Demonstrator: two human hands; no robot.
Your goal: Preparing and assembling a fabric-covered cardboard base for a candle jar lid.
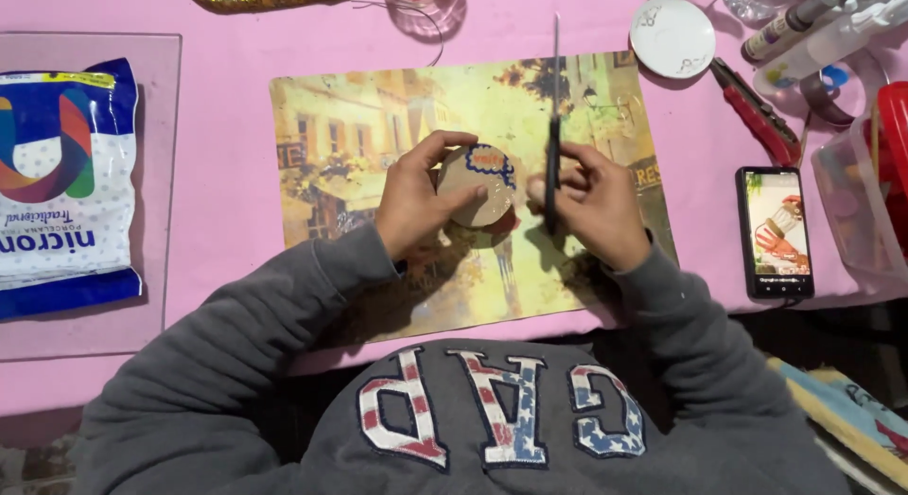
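Between the two hands, above a picture placemat [359, 126]: a round brown disc [476, 185] with a small printed label near its top edge. Pinched at its near-left rim by the left hand [413, 204], thumb on the face, fingers curled over the top and behind. Just right of the disc, a pair of scissors [553, 126], seen edge-on as a thin dark line, blades pointing away from the body. Clenched around the scissor handles, the right hand [594, 204]; whether the blades stand apart or closed, impossible to tell from this angle. Probably best here: blades held square to the disc, disc turned into the cut by the left hand rather than the scissors swung, thumb kept well back from the edge near the blades. Further right of the right hand, a red utility knife [755, 112], a phone [776, 232], a white round lid [672, 36]. Far left of the left hand, a blue and white bag [61, 188] on a clear sheet [170, 173].
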